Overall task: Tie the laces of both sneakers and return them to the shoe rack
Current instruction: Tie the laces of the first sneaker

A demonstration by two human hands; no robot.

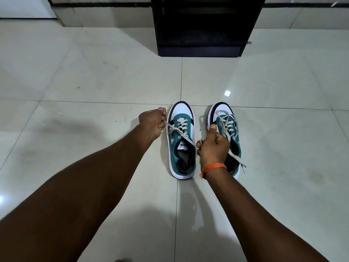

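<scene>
Two teal, white and black sneakers stand side by side on the floor, toes pointing away from me. The left sneaker (181, 140) has its white laces pulled taut and crossed over the tongue. My left hand (152, 123) grips one lace end just left of that shoe. My right hand (212, 143), with an orange thread on its wrist, pinches the other lace end between the two shoes. The right sneaker (227, 129) is partly hidden behind my right hand; its laces (229, 138) lie loose and untied across it.
A black shoe rack (204, 25) stands on the floor straight ahead, beyond the sneakers, with its open shelves facing me. Glossy pale floor tiles (94, 82) spread all around. A wall skirting runs along the back.
</scene>
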